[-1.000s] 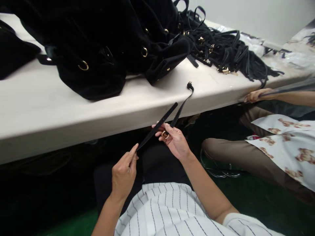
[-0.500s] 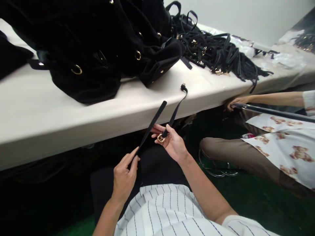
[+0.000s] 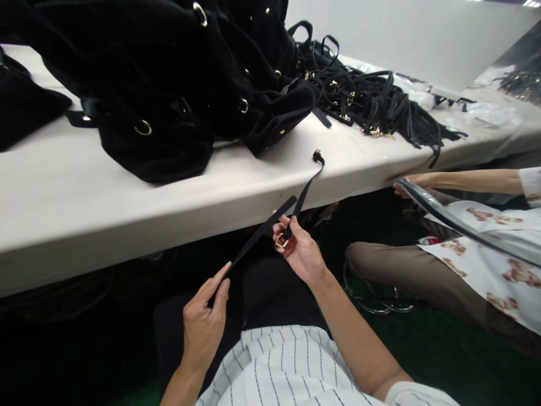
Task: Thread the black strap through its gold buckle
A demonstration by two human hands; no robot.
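Note:
My left hand [image 3: 207, 316] pinches a flat black strap [image 3: 261, 232] between thumb and fingers; its free end slants up and to the right, close to the fingers of my other hand. In my right hand [image 3: 301, 252] is a second black strap [image 3: 305, 194] with a gold buckle [image 3: 282, 241] lying against the fingers. That strap runs up from the thumb over the table's edge and ends on the tabletop in a small dark piece with gold metal [image 3: 316, 155]. Whether the two straps join is not visible.
Black bags [image 3: 169, 101] with gold rings stand on the cloth-covered table [image 3: 105, 217]. Behind them lies a heap of black straps [image 3: 367, 101] with gold hardware. Clear plastic [image 3: 492, 114] is at the far right. A co-worker's arm [image 3: 473, 179] and leg [image 3: 384, 262] are on my right.
The strap in my left hand has tilted lower, its tip now nearer my right hand's fingers. My left hand moved slightly left and down. The co-worker's dark strip swung to a steeper slant.

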